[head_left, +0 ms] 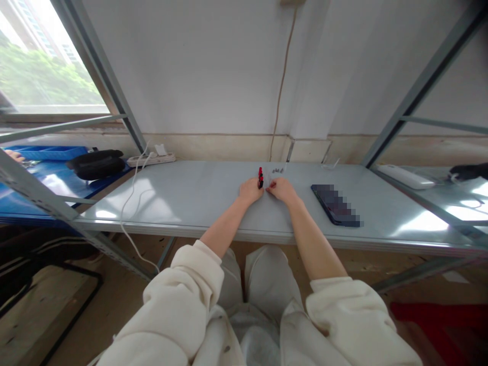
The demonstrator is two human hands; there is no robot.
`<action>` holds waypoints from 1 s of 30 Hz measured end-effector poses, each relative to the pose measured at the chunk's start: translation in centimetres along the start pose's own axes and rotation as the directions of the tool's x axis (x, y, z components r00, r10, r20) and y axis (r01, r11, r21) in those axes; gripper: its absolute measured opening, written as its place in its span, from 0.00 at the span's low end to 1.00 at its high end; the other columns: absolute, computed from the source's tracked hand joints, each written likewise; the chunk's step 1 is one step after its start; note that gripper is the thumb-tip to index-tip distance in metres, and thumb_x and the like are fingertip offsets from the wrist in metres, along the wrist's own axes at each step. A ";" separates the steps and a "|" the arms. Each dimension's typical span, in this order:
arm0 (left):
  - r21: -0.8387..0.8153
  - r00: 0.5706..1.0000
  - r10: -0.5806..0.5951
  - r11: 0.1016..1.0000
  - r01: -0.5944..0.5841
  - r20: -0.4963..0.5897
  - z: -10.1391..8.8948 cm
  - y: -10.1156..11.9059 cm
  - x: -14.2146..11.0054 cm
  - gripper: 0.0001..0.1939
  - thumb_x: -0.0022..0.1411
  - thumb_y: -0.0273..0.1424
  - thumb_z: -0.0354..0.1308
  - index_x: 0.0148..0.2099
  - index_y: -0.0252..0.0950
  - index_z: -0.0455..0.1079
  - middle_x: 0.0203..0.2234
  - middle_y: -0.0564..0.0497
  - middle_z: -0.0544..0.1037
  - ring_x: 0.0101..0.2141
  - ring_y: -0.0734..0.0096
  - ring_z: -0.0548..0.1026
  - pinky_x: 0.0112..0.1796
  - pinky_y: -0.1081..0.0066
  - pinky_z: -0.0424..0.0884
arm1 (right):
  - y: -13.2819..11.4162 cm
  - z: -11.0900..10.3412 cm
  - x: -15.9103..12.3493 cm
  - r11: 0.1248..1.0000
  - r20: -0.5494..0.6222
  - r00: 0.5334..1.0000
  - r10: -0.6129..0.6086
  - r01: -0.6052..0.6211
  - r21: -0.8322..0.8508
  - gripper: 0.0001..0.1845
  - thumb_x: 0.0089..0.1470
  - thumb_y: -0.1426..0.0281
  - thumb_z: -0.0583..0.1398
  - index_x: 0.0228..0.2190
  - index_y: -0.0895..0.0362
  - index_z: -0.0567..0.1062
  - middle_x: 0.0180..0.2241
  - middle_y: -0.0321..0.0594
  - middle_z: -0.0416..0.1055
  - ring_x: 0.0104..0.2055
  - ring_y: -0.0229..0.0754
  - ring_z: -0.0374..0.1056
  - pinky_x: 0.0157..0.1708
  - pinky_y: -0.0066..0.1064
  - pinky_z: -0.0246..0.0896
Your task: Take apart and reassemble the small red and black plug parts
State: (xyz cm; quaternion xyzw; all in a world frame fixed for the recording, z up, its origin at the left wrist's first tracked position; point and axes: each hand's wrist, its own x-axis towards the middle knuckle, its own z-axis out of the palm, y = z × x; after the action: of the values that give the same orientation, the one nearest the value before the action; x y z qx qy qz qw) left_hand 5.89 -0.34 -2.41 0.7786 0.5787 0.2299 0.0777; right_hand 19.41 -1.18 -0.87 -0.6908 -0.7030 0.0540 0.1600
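Note:
My left hand (250, 191) rests on the grey table, its fingers closed round a small upright red-and-black object (261, 178). The object is too small for me to tell its kind. Just to the right, my right hand (282, 190) is closed, thumb and fingertips pinched together. Whatever is in that pinch, if anything, is too small to name. A clear, see-through piece (268, 176) shows faintly between the two hands. Beyond my right hand lie several small grey pieces (278, 171) in a short row.
To the right, a dark phone-like slab (335, 206) lies on the grey tabletop (198, 198). A power strip (152, 158) with a trailing white cable (127, 203) sits at the back left. Metal frame posts (400, 101) flank the table. A blue tray (49, 152) and black pouch (97, 164) stand further left.

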 end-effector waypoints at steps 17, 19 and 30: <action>-0.015 0.964 0.226 0.973 -0.230 -0.138 -1.5 0.1 -1.4 0.06 0.57 0.27 0.49 0.39 0.36 0.63 0.38 0.48 0.71 0.41 0.68 0.68 0.41 0.68 0.62 | 0.0 0.1 -0.1 1.000 0.008 1.000 0.009 -0.009 -0.005 0.08 0.46 0.67 0.59 0.30 0.59 0.74 0.34 0.45 0.72 0.37 0.42 0.68 0.34 0.28 0.58; -0.021 0.966 0.218 0.975 -0.223 -0.142 -1.5 0.1 -1.3 0.05 0.58 0.28 0.49 0.38 0.36 0.63 0.38 0.48 0.71 0.41 0.67 0.68 0.41 0.68 0.62 | 0.1 0.1 0.0 1.000 0.011 1.000 0.000 0.000 -0.012 0.08 0.47 0.68 0.59 0.30 0.59 0.73 0.35 0.46 0.72 0.38 0.42 0.68 0.34 0.28 0.58; -0.027 0.964 0.224 0.973 -0.230 -0.140 -1.7 0.2 -1.5 0.08 0.58 0.27 0.49 0.41 0.36 0.62 0.38 0.48 0.71 0.40 0.68 0.68 0.40 0.69 0.62 | -0.1 0.0 -0.2 0.999 0.026 1.000 -0.010 0.011 -0.050 0.09 0.48 0.67 0.58 0.31 0.59 0.73 0.35 0.47 0.72 0.39 0.43 0.67 0.35 0.29 0.58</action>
State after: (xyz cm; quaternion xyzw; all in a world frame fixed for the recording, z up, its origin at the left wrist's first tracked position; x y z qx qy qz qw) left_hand 4.98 -2.08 -1.25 0.8205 0.4845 0.3022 0.0279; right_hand 19.32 -1.33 -0.92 -0.6902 -0.7098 0.0446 0.1337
